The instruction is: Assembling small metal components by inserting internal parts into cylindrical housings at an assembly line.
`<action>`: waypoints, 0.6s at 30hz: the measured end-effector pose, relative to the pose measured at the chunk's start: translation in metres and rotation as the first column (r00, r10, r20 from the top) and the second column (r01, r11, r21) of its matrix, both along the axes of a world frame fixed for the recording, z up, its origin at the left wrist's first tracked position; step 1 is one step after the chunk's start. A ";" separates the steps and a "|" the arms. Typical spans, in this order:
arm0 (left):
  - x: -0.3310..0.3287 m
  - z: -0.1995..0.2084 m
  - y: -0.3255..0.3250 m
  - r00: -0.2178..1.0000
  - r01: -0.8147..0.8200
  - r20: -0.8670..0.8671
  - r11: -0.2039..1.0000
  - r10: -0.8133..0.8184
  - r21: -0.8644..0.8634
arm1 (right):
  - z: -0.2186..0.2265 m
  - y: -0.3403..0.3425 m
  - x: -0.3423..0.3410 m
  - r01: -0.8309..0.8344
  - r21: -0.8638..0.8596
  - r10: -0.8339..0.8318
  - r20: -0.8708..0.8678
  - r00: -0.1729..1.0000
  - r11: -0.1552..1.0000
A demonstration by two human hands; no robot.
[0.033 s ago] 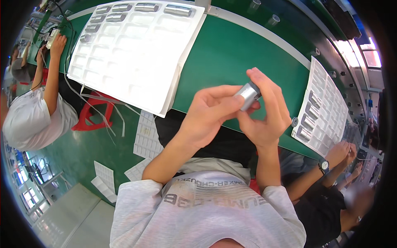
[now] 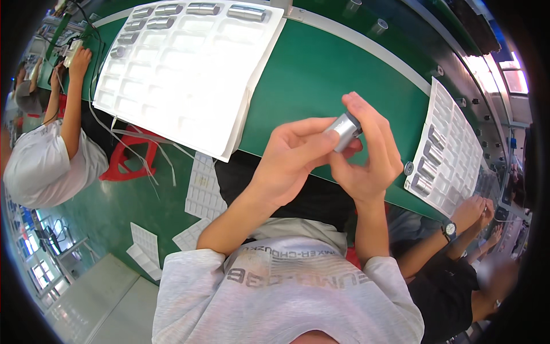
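A short silver metal cylinder (image 2: pixel 345 133) with a dark end is held up over the near edge of the green table (image 2: pixel 321 63). My left hand (image 2: pixel 289 157) pinches its left side between thumb and fingers. My right hand (image 2: pixel 372 160) is closed about the other end, its fingers curving over the top and the thumb below. The fingers hide part of the far end. To the left lies a stack of white moulded trays (image 2: pixel 189 97); several similar silver cylinders (image 2: pixel 246 12) rest in its far and left pockets.
At the right, another white tray (image 2: pixel 455 155) carries several cylinders along its left side, with a small dark round part (image 2: pixel 408 168) beside it. A co-worker's hands (image 2: pixel 472 211) work beyond. At the left are another co-worker (image 2: pixel 54 163), a red stool (image 2: pixel 129 157) and loose cables.
The cylinder has tilted very slightly between my fingers. Both hands keep their hold, and the trays have not moved.
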State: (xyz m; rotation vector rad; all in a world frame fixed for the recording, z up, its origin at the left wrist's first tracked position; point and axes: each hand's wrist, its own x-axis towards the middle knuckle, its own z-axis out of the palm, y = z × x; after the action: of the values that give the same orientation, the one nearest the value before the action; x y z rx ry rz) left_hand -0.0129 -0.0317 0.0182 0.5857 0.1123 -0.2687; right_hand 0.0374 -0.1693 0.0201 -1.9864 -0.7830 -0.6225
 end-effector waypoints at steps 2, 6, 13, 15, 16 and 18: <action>0.001 -0.001 -0.004 0.999 -0.030 -0.030 1.000 0.030 -0.004 | -0.001 0.002 0.000 -0.012 0.039 0.012 0.010 1.000 0.999; 0.002 -0.006 -0.006 0.995 -0.061 -0.075 0.998 0.060 -0.012 | -0.002 0.011 -0.009 0.102 0.008 -0.101 -0.086 0.991 0.995; 0.003 -0.003 -0.007 0.998 -0.045 -0.033 0.999 0.046 0.028 | -0.006 0.006 -0.006 0.109 0.039 -0.106 -0.085 0.991 0.993; 0.002 0.001 -0.010 0.997 -0.075 -0.021 0.996 0.076 0.049 | -0.008 0.008 -0.007 0.110 0.083 -0.102 -0.098 0.990 0.990; 0.002 0.000 -0.009 0.997 -0.076 -0.021 0.996 0.077 0.048 | -0.009 0.009 -0.006 0.108 0.127 -0.094 -0.108 0.990 0.986; 0.003 -0.004 -0.006 0.998 -0.049 -0.037 0.999 0.050 0.023 | -0.008 0.008 -0.001 0.055 0.107 -0.039 -0.151 0.988 0.993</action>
State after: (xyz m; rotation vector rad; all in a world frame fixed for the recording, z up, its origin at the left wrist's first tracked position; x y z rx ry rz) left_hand -0.0095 -0.0377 0.0138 0.5996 0.1660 -0.2304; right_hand 0.0366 -0.1613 0.0123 -1.9293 -0.6002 -0.5264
